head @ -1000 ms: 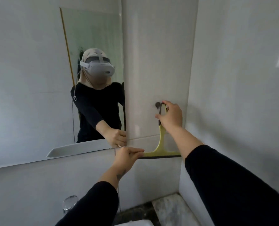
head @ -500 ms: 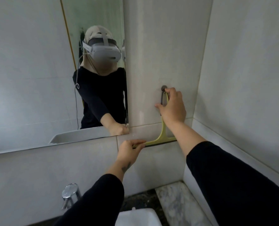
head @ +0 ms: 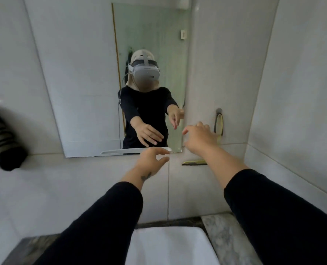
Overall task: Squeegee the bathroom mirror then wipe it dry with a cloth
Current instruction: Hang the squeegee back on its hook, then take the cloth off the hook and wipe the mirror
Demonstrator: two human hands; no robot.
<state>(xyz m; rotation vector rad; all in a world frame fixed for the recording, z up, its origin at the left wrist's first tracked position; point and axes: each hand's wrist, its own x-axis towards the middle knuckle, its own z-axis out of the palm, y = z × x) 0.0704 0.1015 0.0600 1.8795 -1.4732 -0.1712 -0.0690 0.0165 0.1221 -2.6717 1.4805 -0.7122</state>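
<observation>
A dark, blurred object hangs on the wall well to the left of both hands, too smeared to identify. The mirror stands upright on the tiled wall, directly beyond the hands, its lower edge just above the left hand. That left hand is held out in front of the wall with fingers loosely curled and spread, gripping nothing; whether its fingertips touch the tile below the mirror cannot be told. The right hand is also empty, fingers apart and slightly bent, hovering near the mirror's right edge. The squeegee hangs on a hook just beyond and to the right of the right hand, long axis vertical, the looped handle end up and the blade down, running horizontally. Most of the handle is hidden behind the right hand and forearm, so only the top loop and the left part of the blade show. Below the 2 sleeves, a white basin is cut off by the frame's bottom edge, beside a marble tabletop.
</observation>
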